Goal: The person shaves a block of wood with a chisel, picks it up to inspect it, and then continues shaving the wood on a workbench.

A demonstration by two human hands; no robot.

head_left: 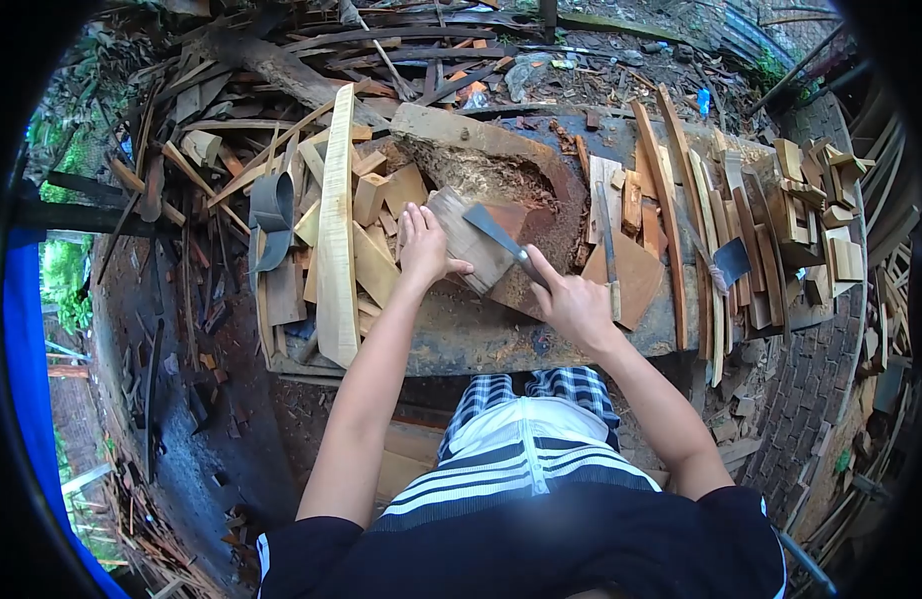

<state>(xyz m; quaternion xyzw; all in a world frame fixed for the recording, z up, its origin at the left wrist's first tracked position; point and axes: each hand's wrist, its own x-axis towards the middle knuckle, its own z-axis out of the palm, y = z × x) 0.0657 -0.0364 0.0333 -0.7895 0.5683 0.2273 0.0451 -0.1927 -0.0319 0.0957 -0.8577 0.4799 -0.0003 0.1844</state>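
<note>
The workbench [431,347] bore a large hollowed timber block [461,133]. A flat wooden board [468,246] was noted tilted at the hollow's near side, between both hands. The left hand [426,243] grasped the board's left edge. The right hand's [573,307] fingers were clenched round a flat-bladed tool [495,232], its blade over the board, contact undetermined.

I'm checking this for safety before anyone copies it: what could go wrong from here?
The right hand holds a tool whose blade sits close to the left hand, so a slip might cut it. The board has no visible clamp, so it could shift. Loose offcuts beside the left hand might get knocked.
</note>
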